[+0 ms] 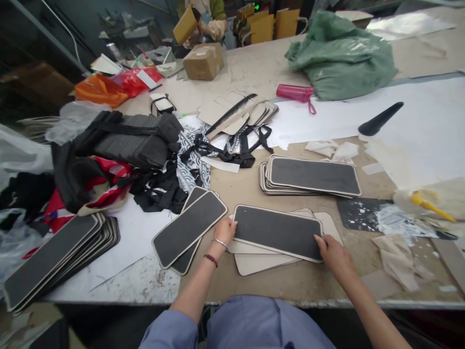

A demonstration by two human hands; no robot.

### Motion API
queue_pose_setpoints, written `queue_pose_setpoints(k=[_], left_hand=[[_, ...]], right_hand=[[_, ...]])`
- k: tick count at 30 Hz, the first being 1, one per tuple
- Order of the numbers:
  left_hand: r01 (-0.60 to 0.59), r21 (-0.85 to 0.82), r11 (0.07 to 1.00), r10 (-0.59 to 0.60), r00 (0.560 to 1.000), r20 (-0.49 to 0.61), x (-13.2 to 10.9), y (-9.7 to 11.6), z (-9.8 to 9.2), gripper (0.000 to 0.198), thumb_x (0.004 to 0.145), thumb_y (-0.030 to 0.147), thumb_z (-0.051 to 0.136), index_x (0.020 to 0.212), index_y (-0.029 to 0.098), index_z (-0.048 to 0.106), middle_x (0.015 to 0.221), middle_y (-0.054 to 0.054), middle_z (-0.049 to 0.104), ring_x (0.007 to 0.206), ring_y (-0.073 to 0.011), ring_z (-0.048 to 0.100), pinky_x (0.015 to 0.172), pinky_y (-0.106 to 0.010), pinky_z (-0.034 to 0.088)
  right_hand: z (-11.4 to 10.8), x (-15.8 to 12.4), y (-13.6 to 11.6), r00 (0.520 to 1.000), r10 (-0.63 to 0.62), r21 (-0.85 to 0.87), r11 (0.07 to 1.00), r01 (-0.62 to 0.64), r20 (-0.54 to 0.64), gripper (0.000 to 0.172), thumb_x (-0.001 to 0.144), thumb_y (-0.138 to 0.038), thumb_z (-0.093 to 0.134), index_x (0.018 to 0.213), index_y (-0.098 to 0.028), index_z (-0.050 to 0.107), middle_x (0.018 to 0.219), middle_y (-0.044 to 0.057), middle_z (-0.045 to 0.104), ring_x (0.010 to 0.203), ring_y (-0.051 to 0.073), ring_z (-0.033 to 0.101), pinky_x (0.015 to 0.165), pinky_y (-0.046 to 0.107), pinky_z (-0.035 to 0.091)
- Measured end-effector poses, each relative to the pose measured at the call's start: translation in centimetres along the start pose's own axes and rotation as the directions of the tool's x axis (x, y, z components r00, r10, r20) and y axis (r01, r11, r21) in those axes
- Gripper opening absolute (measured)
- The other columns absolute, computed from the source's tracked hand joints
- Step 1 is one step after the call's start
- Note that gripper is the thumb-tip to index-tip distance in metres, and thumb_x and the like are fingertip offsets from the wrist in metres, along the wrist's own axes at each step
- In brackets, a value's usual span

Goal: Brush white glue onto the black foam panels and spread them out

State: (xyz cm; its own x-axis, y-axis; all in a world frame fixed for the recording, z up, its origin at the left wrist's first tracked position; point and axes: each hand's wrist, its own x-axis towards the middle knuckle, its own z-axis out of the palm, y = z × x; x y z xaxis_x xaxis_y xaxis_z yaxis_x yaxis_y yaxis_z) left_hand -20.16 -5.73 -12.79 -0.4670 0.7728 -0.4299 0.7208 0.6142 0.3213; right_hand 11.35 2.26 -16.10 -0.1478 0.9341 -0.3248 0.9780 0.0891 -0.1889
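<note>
A long black panel with rounded corners and a cream border lies between my hands. My left hand pinches its left end, and my right hand grips its right end. Beneath it, cream boards stick out at several angles. Just left of my left hand, another black panel rests crosswise on a similar one. Behind the held panel stands a stack of the same panels.
More panels are fanned at the left edge. Bundled dark strips and patterned fabric lie behind. A green sack, pink pouch, black tool, yellow brush and cardboard box are farther off. Across the table, a person holds a yellow piece.
</note>
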Motion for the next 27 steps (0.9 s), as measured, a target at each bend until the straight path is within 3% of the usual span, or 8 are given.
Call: queue_pose_setpoints(k=[9,14,16,19,20,22,27], left_hand=[[-0.081,0.043,0.996,0.082,0.996,-0.023,-0.3,-0.4,0.3,0.022,0.085,0.026,0.046,0.068,0.016,0.056,0.066,-0.003,0.06,0.063,-0.0131,0.053,0.061,-0.023,0.034],[-0.064,0.146,0.987,0.086,0.985,-0.148,-1.7,-0.6,0.4,0.023,0.086,0.032,0.044,0.086,0.012,0.057,0.082,-0.011,0.06,0.076,-0.0212,0.056,0.067,-0.029,0.039],[-0.087,0.211,0.974,0.142,0.954,-0.263,-2.3,-0.5,0.7,0.028,0.087,0.034,0.041,0.093,0.011,0.057,0.091,-0.015,0.059,0.086,-0.0246,0.054,0.074,-0.034,0.04],[-0.258,0.326,0.909,0.384,0.822,-0.421,-2.6,0.4,1.6,0.031,0.088,0.032,0.039,0.103,0.012,0.057,0.106,-0.016,0.057,0.102,-0.0259,0.05,0.088,-0.039,0.038],[-0.337,0.36,0.87,0.474,0.772,-0.423,-2.5,1.0,1.9,0.032,0.088,0.031,0.04,0.109,0.013,0.055,0.115,-0.016,0.055,0.109,-0.0258,0.047,0.094,-0.04,0.035],[-0.472,0.387,0.792,0.599,0.722,-0.345,-2.0,2.5,2.7,0.038,0.087,0.033,0.041,0.121,0.017,0.049,0.131,-0.014,0.044,0.124,-0.0264,0.036,0.102,-0.043,0.027],[-0.584,0.344,0.735,0.653,0.746,-0.13,-0.3,5.6,4.5,0.057,0.082,0.051,0.044,0.133,0.028,0.035,0.144,-0.011,0.026,0.133,-0.0296,0.02,0.106,-0.051,0.018]], right_hand=[[-0.2,-0.1,-0.4,1.0,0.018,-0.049,0.999,-0.017,0.008,0.027,0.09,-0.035,0.04,0.073,-0.017,0.052,0.074,0.009,0.063,0.066,0.019,0.056,0.058,0.026,0.031],[-0.3,-0.2,-0.6,1.0,0.014,-0.043,0.999,-0.014,0.01,0.026,0.09,-0.034,0.04,0.074,-0.017,0.052,0.071,0.008,0.062,0.064,0.018,0.056,0.057,0.026,0.029],[-0.3,-0.2,-0.6,1.0,0.011,-0.032,0.999,-0.011,-0.006,0.026,0.09,-0.034,0.04,0.074,-0.016,0.052,0.07,0.008,0.061,0.063,0.018,0.055,0.056,0.025,0.029],[-0.3,-0.4,-0.7,0.999,0.006,-0.013,1.0,-0.007,-0.034,0.025,0.089,-0.032,0.042,0.073,-0.016,0.052,0.069,0.008,0.061,0.063,0.018,0.054,0.056,0.026,0.028],[-0.3,-0.4,-0.8,0.999,0.006,-0.009,1.0,-0.007,-0.038,0.025,0.089,-0.032,0.043,0.073,-0.016,0.052,0.07,0.008,0.061,0.063,0.018,0.055,0.057,0.026,0.028],[-0.4,-0.5,-0.8,0.999,0.008,-0.006,1.0,-0.009,-0.041,0.024,0.09,-0.032,0.042,0.074,-0.016,0.052,0.072,0.008,0.061,0.066,0.018,0.055,0.058,0.026,0.029],[-0.2,-0.5,-0.8,0.999,0.024,-0.014,1.0,-0.025,-0.038,0.024,0.09,-0.033,0.041,0.076,-0.016,0.053,0.073,0.006,0.061,0.068,0.017,0.055,0.06,0.025,0.03]])
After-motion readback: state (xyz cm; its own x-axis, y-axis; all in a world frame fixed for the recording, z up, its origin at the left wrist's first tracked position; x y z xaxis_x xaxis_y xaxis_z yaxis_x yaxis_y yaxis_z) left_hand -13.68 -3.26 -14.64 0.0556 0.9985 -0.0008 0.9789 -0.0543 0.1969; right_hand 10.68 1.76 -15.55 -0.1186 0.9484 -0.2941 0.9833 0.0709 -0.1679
